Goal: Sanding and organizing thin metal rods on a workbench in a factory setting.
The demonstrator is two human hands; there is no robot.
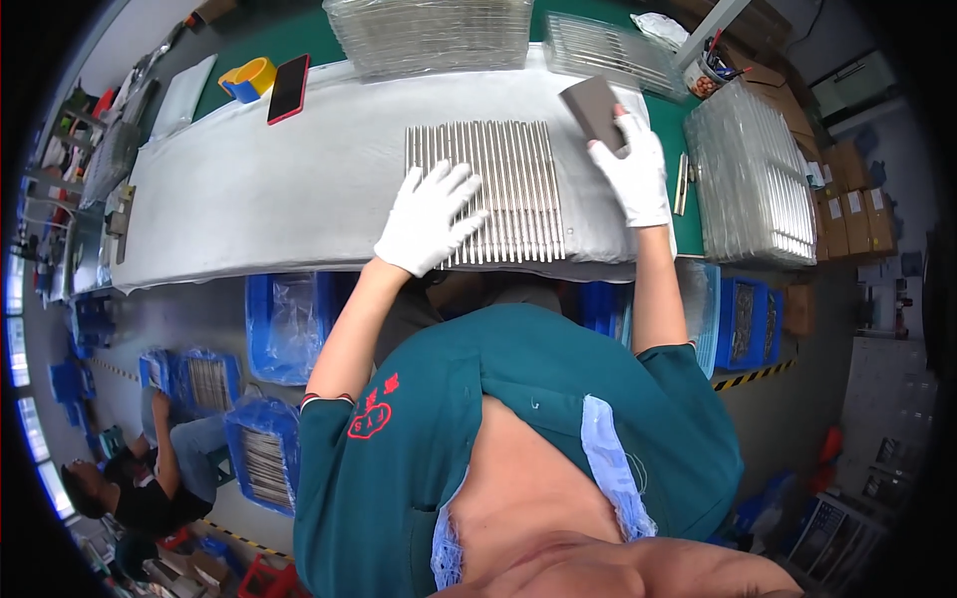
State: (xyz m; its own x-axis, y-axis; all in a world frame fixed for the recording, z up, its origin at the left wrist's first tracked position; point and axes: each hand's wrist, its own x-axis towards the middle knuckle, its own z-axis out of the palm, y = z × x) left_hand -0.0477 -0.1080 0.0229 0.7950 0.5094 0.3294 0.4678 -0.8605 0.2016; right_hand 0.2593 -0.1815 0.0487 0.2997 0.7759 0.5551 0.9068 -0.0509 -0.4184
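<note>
On cloth (269, 184), left hand (427, 217) spread over rods (523, 189), likely to steady them; right hand (636, 177) pinches block (590, 108) alongside.

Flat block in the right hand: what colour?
The flat block is dark grey-brown, seen in the head view.

One wide fisheye view looks steeply down from head height, the table (269, 184) across the upper half, the shirt (399, 488) very near at lower centre.
</note>
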